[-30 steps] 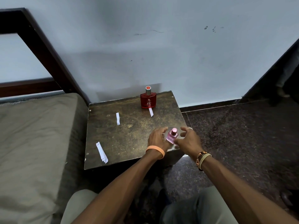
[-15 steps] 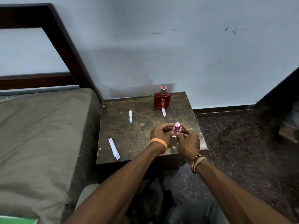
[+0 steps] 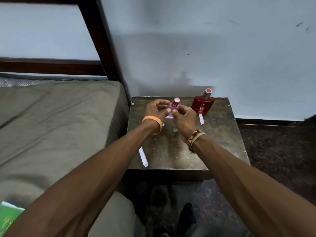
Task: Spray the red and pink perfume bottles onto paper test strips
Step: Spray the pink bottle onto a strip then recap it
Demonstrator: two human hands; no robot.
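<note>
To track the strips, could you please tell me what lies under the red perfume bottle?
The red perfume bottle stands on the dark table. A white paper strip reaches out from its front base; whether it runs underneath is hidden.

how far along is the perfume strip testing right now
Done: nothing certain; no strip shows a visible spray mark. In hand: the left hand and right hand both grip the small pink perfume bottle over the dark wooden table. To do: likely spraying it, then the red glass perfume bottle, standing beside a white paper strip; another white strip lies near the front edge.
</note>
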